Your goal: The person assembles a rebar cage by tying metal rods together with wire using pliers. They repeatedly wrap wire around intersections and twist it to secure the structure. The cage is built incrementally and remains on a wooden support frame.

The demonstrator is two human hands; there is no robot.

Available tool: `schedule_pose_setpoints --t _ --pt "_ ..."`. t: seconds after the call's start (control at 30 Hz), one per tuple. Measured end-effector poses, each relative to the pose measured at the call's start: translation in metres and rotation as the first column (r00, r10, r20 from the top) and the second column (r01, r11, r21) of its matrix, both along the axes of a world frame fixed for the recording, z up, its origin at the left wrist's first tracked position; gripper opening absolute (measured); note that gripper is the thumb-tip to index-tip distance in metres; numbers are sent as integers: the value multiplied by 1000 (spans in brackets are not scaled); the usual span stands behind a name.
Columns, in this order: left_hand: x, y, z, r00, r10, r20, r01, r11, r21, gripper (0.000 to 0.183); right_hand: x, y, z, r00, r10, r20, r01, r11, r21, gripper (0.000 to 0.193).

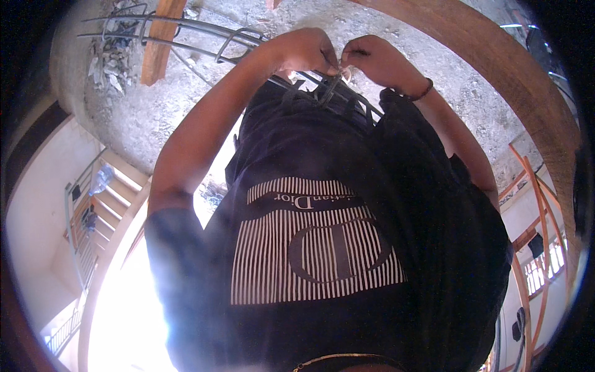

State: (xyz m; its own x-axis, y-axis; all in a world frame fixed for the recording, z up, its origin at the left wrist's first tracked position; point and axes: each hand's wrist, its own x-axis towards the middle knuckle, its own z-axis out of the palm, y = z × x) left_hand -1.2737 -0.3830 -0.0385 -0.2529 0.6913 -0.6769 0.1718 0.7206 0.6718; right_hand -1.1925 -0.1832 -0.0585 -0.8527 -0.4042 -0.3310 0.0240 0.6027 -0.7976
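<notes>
A rebar cage (204,49) of long dark steel bars with bent stirrups runs from the upper left toward the middle and passes close in front of my black shirt. Over its near end, my left hand (305,54) is closed, thumb and fingers pinched together at a stirrup (326,92). My right hand (381,65) is closed too, its fingertips pinched just across from the left ones. Whatever lies between the fingertips is too small to make out. A dark bracelet (424,90) circles my right wrist.
A wooden board (160,46) crosses the cage at the upper left, by rubble (114,68) on the rough grey floor (186,102). A wide brown wooden beam (508,56) curves along the right. Wooden poles (538,204) stand at far right, a railing (77,229) at far left.
</notes>
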Motion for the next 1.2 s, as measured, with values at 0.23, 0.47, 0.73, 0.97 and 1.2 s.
schedule_pose_setpoints --t 0.23,0.47,0.73,0.97,1.2 --pt "15 -8 -4 978 180 -108 -172 982 80 49 -6 7 7 950 -9 312 51 991 -125 26" --pt "20 -10 -3 955 141 -261 -127 989 71 42 2 -8 27 927 298 -229 -265 950 165 15" --pt "25 -14 -9 952 106 -287 -45 977 210 22 27 18 3 814 496 -303 -410 860 305 21" --pt "26 -15 -16 940 80 -333 -4 975 224 19 -8 22 -35 933 328 -149 -324 945 48 15" --pt "25 -13 -12 920 25 -392 49 983 179 21 -41 7 -48 886 393 -247 -380 920 97 16"
